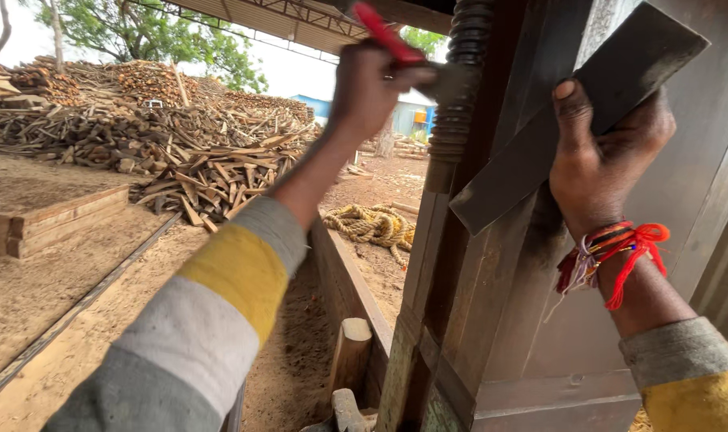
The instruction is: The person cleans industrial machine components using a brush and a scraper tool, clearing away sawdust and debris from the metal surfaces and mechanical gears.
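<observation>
Left hand (370, 84) gripped a red-handled tool (384, 32) against a carved post (458, 96); right hand (600, 156) held a dark flat sheet (540, 136) on it. Woodpiles (140, 120) and coiled rope (372, 224) lay behind; tool tip hidden.

At the upper left of your frame you see a large heap of cut wood scraps (140, 120), with green trees (156, 32) behind it. At the left edge lie stacked timber beams (52, 220) on sandy ground. Near the centre, a coil of yellow rope (372, 226) rests on the dirt. A blue building (408, 112) shows beyond.
</observation>
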